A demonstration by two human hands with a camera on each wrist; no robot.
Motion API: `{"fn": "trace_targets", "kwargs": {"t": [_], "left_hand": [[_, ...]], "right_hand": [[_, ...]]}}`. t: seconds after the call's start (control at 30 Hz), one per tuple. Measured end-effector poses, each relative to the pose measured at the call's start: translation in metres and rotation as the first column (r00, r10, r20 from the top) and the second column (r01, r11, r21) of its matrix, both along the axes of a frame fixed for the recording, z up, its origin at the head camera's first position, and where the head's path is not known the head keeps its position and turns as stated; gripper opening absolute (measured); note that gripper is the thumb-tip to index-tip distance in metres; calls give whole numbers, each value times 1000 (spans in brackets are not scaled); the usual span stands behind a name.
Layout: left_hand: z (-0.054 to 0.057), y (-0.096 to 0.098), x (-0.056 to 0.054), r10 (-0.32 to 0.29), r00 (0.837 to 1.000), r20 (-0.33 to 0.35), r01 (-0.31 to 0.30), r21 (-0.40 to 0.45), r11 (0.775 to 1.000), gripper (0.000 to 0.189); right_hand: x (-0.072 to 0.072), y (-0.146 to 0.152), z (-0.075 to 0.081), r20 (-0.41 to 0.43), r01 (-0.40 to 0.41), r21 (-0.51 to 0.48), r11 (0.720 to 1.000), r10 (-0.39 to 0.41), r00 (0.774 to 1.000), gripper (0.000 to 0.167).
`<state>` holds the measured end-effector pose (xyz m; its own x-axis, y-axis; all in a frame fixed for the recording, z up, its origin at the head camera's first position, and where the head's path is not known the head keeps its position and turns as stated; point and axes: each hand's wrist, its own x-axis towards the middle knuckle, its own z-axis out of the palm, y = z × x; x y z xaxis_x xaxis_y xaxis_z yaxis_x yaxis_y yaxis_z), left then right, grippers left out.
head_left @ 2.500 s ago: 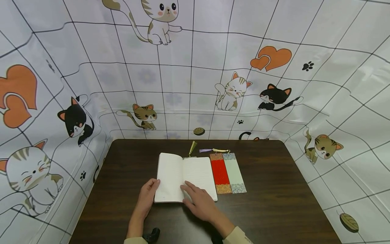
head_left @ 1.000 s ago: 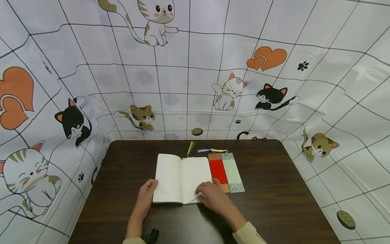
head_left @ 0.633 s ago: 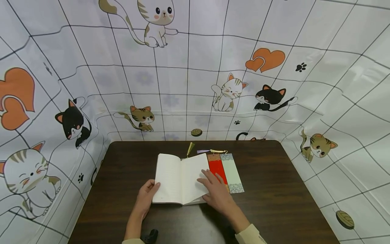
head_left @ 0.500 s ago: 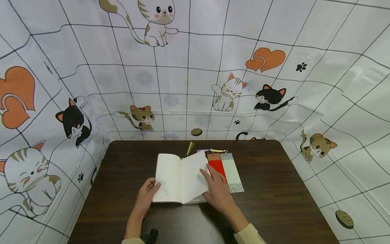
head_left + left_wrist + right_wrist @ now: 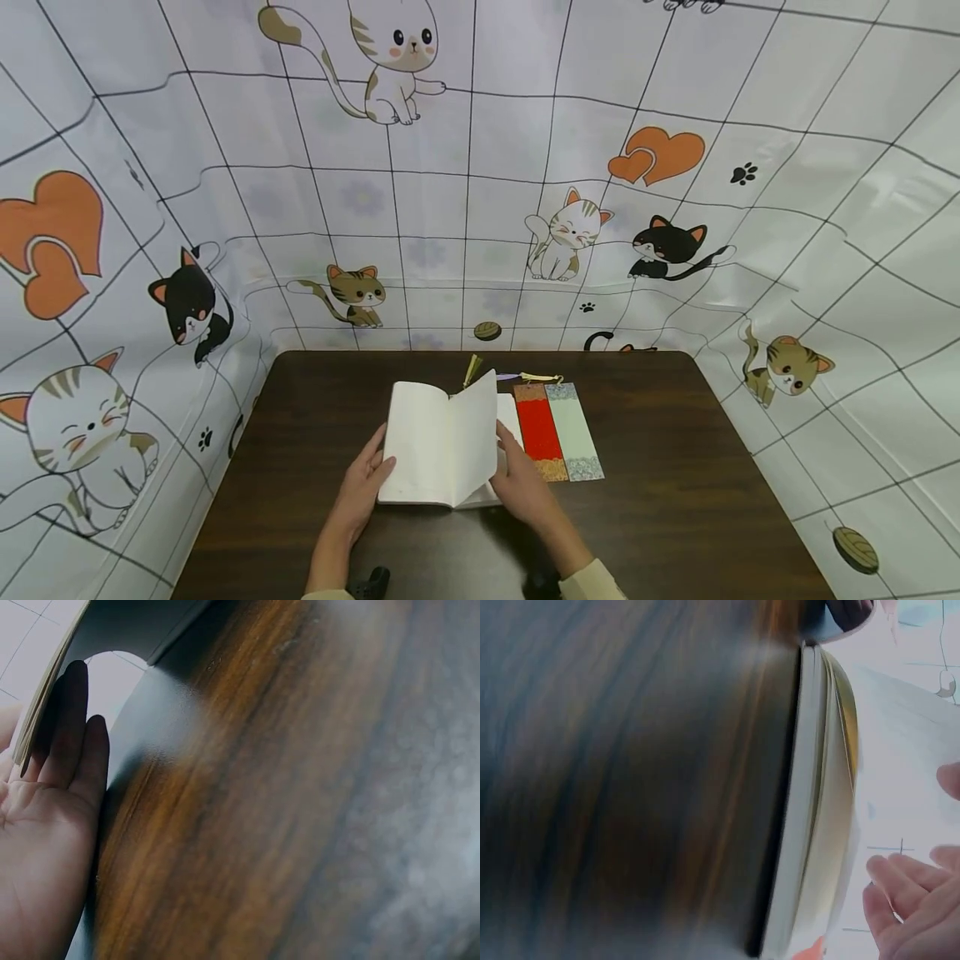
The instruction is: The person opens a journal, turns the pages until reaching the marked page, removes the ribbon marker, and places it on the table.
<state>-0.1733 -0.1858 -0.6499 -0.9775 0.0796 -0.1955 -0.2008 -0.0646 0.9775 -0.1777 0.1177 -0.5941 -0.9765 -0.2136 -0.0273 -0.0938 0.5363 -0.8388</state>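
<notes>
An open notebook [image 5: 420,442] with white pages lies on the table. My left hand [image 5: 363,483] grips its left edge, thumb on top; in the left wrist view the hand [image 5: 45,840] has its fingers under the dark cover. One right-hand page [image 5: 474,446] stands raised, tilted toward the left half. My right hand [image 5: 521,483] is at this page's outer edge, fingertips against its far side. In the right wrist view the right hand [image 5: 915,907] has loosely bent fingers, thumb apart, with the page block [image 5: 810,795] beside it.
Right of the notebook lie a red bookmark [image 5: 538,425] and a pale green bookmark [image 5: 576,429], with tassels [image 5: 536,377] at their top ends. A yellow-green tassel [image 5: 472,368] pokes out above the notebook. Cat-print sheeting [image 5: 450,250] surrounds the brown table [image 5: 675,483].
The right hand moved from the middle of the notebook to the lower right page, lifted a page from there and swung it up toward the left. The left hand keeps its grip.
</notes>
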Motion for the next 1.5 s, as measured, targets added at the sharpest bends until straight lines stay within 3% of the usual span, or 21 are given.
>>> {"fn": "trace_targets", "kwargs": {"t": [0.3, 0.5, 0.73, 0.87, 0.97, 1.1, 1.3, 1.4, 1.5], "left_hand": [[-2, 4, 6, 4, 1000, -19, -4, -2, 1000, 69], [2, 4, 3, 1, 1000, -4, -1, -8, 1000, 68], [3, 4, 2, 25, 1000, -2, -25, -106, 994, 70], [3, 5, 4, 52, 998, 18, -49, -146, 988, 61], [3, 6, 4, 59, 998, 12, -56, -157, 986, 64], [4, 9, 5, 68, 998, -17, -69, -113, 991, 67], [4, 10, 5, 82, 996, -24, -84, -51, 995, 39], [3, 9, 5, 85, 996, -24, -86, -47, 995, 34], [2, 7, 6, 95, 994, -44, -98, -67, 993, 38]], "right_hand": [[14, -16, -10, 50, -182, 43, 982, 180, 982, 68], [13, -23, -10, 31, -229, 74, 971, 227, 973, 65], [15, -35, -12, -41, -300, 128, 945, 307, 951, 59], [20, -42, -15, -42, -305, 194, 932, 319, 947, 58], [21, -45, -16, -55, -294, 246, 924, 316, 947, 58], [20, -47, -16, -89, -280, 307, 910, 320, 943, 61], [21, -49, -17, -84, -267, 347, 899, 313, 946, 63], [20, -50, -17, -79, -252, 356, 900, 298, 951, 65], [19, -48, -15, -58, -234, 319, 918, 265, 962, 63]]}}
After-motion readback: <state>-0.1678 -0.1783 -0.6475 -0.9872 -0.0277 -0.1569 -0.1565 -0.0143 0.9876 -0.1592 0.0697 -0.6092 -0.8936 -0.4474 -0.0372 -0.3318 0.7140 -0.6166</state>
